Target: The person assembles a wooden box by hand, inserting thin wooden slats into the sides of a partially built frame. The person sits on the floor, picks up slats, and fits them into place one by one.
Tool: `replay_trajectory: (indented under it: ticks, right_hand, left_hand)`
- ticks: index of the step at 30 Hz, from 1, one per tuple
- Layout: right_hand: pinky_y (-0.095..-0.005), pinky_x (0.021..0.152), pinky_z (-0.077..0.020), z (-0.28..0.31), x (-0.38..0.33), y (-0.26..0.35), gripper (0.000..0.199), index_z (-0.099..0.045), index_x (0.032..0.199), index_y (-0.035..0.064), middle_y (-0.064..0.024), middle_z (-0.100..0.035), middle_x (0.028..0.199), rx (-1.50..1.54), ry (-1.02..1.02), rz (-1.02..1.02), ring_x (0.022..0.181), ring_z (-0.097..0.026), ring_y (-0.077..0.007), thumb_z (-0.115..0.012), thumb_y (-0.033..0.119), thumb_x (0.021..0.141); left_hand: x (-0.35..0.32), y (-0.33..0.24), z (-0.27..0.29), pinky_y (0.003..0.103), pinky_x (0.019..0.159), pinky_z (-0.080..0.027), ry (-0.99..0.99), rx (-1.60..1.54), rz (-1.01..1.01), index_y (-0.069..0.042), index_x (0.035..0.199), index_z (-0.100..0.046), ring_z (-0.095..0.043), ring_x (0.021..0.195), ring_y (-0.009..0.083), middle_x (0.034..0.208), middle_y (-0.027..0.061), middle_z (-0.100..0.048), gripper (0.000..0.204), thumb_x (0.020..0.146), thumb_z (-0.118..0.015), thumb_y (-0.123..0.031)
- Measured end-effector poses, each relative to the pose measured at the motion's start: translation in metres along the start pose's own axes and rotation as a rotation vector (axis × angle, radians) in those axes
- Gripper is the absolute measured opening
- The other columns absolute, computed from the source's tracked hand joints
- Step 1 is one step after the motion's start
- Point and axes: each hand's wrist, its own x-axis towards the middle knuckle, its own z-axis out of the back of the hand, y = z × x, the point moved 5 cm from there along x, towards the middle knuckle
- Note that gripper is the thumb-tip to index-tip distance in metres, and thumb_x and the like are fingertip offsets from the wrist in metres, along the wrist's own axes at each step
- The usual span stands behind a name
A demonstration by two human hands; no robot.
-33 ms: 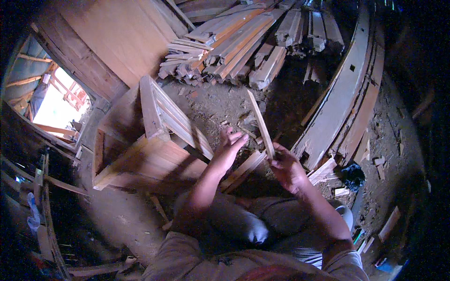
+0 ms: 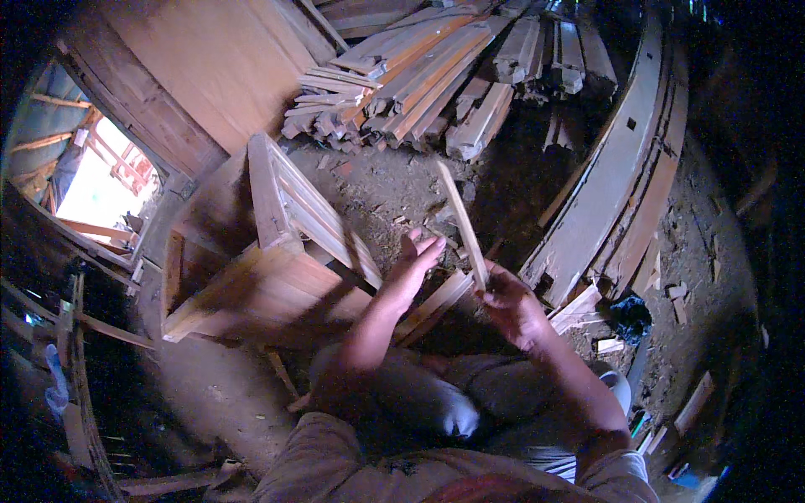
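Observation:
My right hand [image 2: 507,302] grips the lower end of a thin wooden slat [image 2: 462,220] that points up and away from me. My left hand [image 2: 413,261] is raised just left of the slat, fingers spread and apart, holding nothing that I can see. Below both hands lie a few flat wooden strips [image 2: 436,306] on the dirt floor. To the left stands a partly built wooden frame piece [image 2: 289,210] resting on a slanted wooden board [image 2: 251,293]. My knees are folded under my arms.
A stack of wooden slats and planks [image 2: 419,75] lies at the back. Long curved beams [image 2: 620,168] run along the right. Wood scraps [image 2: 579,306] and a dark blue object [image 2: 629,317] litter the dirt floor. A bright opening [image 2: 101,180] shows at left.

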Motion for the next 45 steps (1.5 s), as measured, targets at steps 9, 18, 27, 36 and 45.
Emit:
replay_trajectory:
  ticks: [9,18,27,36,45]
  right_hand:
    - [-0.0363,0.101,-0.0456,-0.047,-0.004,-0.006,0.055,-0.048,0.137,0.0006,-0.0139,-0.058,0.126,-1.11,0.221,0.02,0.12,-0.055,-0.0232,-0.069,0.001,0.086]
    - [-0.0442,0.078,-0.051,-0.151,0.246,0.128,0.027,-0.06,0.112,0.0007,-0.0225,-0.064,0.096,-1.768,0.14,1.036,0.091,-0.065,-0.0384,-0.066,0.013,0.089]
    - [-0.0477,0.095,-0.0513,-0.294,0.483,0.099,0.071,-0.044,0.144,0.0213,-0.0174,-0.055,0.131,-2.4,0.117,1.358,0.111,-0.062,-0.0353,-0.066,0.003,0.079]
    - [-0.0464,0.093,-0.0535,-0.274,0.466,0.105,0.035,-0.062,0.123,0.0112,-0.0202,-0.067,0.112,-1.947,0.127,1.21,0.107,-0.065,-0.0383,-0.057,0.014,0.089]
    - [-0.0424,0.087,-0.0531,-0.158,0.198,0.085,0.051,-0.053,0.137,0.0055,-0.0234,-0.063,0.121,-1.693,0.008,0.909,0.103,-0.065,-0.0398,-0.06,0.001,0.086]
  left_hand:
    - [0.025,0.095,0.0,0.042,0.074,-0.059,-0.044,-0.43,0.12,0.001,0.116,-0.046,-0.07,0.083,0.0276,0.094,0.0125,-0.062,0.021,0.102,-0.045,-0.015]
    - [0.012,0.073,0.003,0.034,0.067,-0.053,-0.049,-0.512,0.152,-0.005,0.111,-0.056,-0.062,0.074,0.0192,0.094,0.0072,-0.063,0.025,0.097,-0.06,-0.026]
    - [0.023,0.102,0.008,0.031,0.058,-0.052,-0.105,-0.433,0.299,-0.006,0.117,-0.054,-0.062,0.065,0.0171,0.088,0.0088,-0.064,0.025,0.097,-0.058,-0.018]
    - [0.033,0.095,0.022,0.032,0.06,-0.051,-0.118,-0.458,0.275,-0.008,0.112,-0.055,-0.061,0.066,0.0176,0.082,0.0038,-0.063,0.027,0.095,-0.061,-0.029]
    - [0.04,0.032,0.049,0.035,0.083,-0.048,-0.276,-0.687,0.09,-0.005,0.124,-0.048,-0.059,0.099,0.0224,0.111,0.0099,-0.059,0.055,0.1,-0.045,-0.055]
